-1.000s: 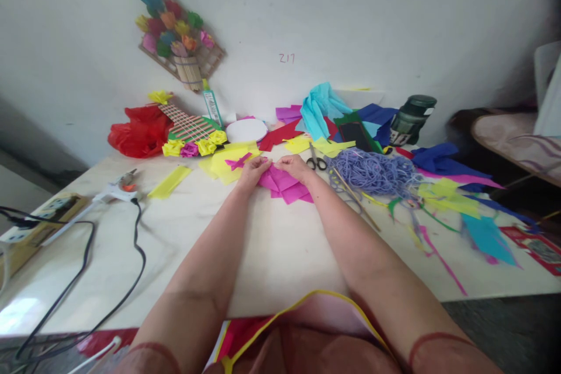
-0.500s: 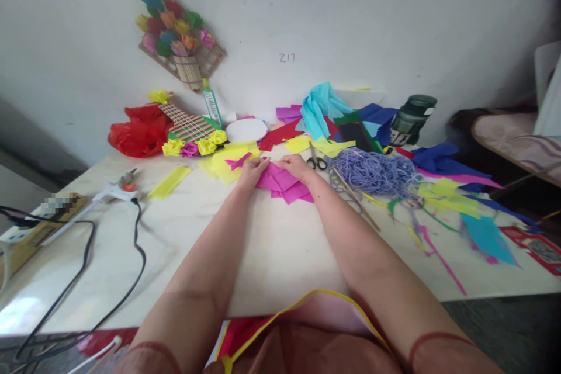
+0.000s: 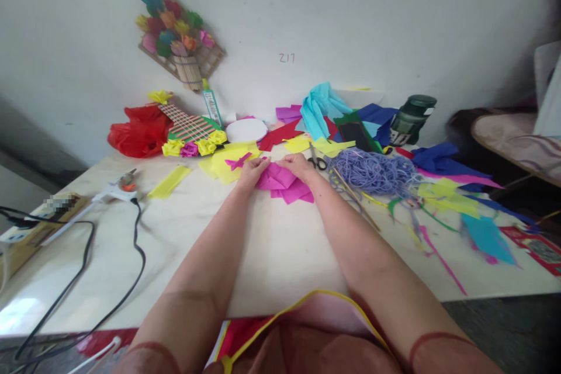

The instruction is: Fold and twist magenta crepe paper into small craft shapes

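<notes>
Both hands work at a piece of magenta crepe paper (image 3: 275, 175) over the middle of the table. My left hand (image 3: 253, 173) pinches its left edge, fingers closed. Along the upper right edge, my right hand (image 3: 298, 166) is closed on the same piece. More magenta paper pieces (image 3: 291, 194) lie beneath it on the table. Just beyond my left hand are yellow crepe sheets (image 3: 228, 163) with a small magenta strip (image 3: 239, 160) on top. Black-handled scissors (image 3: 316, 162) rest right beside my right hand. The fingertips are small and partly hidden.
Purple-blue raffia strands (image 3: 372, 172) and a thin wooden stick (image 3: 357, 198) lie to the right. A dark green bottle (image 3: 412, 120) stands behind. On the left are a glue gun (image 3: 116, 190), black cable (image 3: 139, 239) and power strip (image 3: 44, 222). A flower-decorated guitar craft (image 3: 188, 125) leans at the wall.
The magenta paper between my hands is more bunched and folded than before. My right hand's fingers have shifted slightly over its edge; my left hand stays in about the same place.
</notes>
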The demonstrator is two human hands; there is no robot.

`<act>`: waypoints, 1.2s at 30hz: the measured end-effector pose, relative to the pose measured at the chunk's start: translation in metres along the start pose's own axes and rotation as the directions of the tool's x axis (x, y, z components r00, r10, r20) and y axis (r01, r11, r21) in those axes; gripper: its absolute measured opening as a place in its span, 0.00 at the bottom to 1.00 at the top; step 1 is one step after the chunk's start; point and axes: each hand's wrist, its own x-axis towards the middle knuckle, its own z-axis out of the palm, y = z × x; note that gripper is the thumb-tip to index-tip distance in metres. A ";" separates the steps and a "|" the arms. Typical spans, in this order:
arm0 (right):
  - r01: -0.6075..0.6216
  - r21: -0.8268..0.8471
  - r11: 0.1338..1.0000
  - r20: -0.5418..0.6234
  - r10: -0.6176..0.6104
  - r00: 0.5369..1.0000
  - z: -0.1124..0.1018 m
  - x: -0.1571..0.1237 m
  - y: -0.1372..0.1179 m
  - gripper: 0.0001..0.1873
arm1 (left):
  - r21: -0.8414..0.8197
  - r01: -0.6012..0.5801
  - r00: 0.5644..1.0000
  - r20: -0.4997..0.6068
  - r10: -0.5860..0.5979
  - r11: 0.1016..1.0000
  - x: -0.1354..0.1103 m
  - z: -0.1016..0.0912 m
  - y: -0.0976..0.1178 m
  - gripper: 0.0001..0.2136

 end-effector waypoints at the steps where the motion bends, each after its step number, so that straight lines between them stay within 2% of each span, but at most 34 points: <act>1: -0.002 0.019 1.000 0.001 0.002 1.000 0.000 0.000 0.000 0.17 | 0.048 -0.011 1.000 0.013 0.010 0.999 -0.001 0.000 0.001 0.20; 4: 0.008 0.134 0.991 -0.026 -0.005 1.000 0.001 0.000 -0.001 0.18 | 0.136 -0.041 0.999 -0.021 0.044 0.990 -0.001 0.000 0.002 0.20; 7: -0.004 0.311 0.950 -0.051 0.020 0.998 0.001 -0.002 -0.005 0.19 | 0.105 -0.064 0.993 -0.095 0.074 0.992 0.002 -0.002 -0.002 0.19; 11: -0.196 0.443 0.875 0.088 0.175 0.981 0.000 -0.004 -0.010 0.19 | 0.009 -0.105 0.980 -0.167 0.105 0.994 0.009 -0.004 -0.010 0.18; 14: -0.257 0.431 0.865 0.180 0.197 0.964 0.002 -0.005 -0.012 0.18 | -0.061 -0.127 0.975 -0.193 0.113 0.990 0.012 -0.005 -0.012 0.17; 16: -0.259 0.416 0.872 0.184 0.199 0.963 0.004 -0.004 -0.012 0.16 | -0.093 -0.120 0.974 -0.203 0.099 0.988 0.011 -0.003 -0.011 0.17; 22: -0.215 0.355 0.910 -0.031 0.242 0.970 0.008 0.001 -0.007 0.12 | -0.250 -0.024 0.995 -0.104 -0.003 0.968 0.003 0.002 0.000 0.14; 26: -0.154 0.337 0.929 -0.083 0.192 0.978 0.002 0.003 -0.006 0.09 | -0.309 0.059 0.997 -0.029 -0.071 0.949 0.000 0.003 0.005 0.13; 29: -0.110 0.342 0.933 -0.039 0.131 0.991 -0.004 0.002 -0.004 0.11 | -0.318 0.063 0.997 -0.015 -0.072 0.946 0.000 0.003 0.006 0.14; 32: -0.129 0.303 0.944 0.055 0.118 0.991 -0.006 0.000 -0.002 0.13 | -0.295 0.031 0.999 -0.025 -0.040 0.955 0.000 0.003 0.005 0.15; 36: -0.144 0.240 0.960 0.143 0.112 0.983 -0.005 -0.002 -0.001 0.14 | -0.244 0.028 0.999 0.026 -0.023 0.969 0.000 0.002 0.001 0.15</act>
